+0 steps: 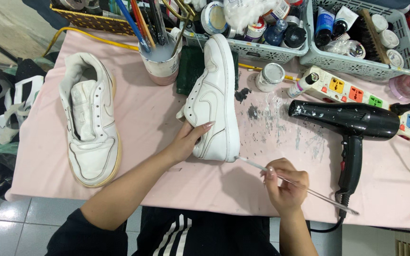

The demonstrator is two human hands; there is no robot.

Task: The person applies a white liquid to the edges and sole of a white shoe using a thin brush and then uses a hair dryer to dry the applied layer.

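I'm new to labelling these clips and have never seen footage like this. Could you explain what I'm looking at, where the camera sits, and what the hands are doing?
There is no machine here: a person's two bare hands are at work, filmed from a camera on their head looking down.

The left hand steadies a white sneaker lying on its side on a pink table. The right hand holds a thin clear-handled brush, its tip at the sneaker's sole edge.

A second white sneaker lies to the left. Also on the table are a black hair dryer, a power strip, a cup of brushes, a small paint jar and baskets of paint supplies.
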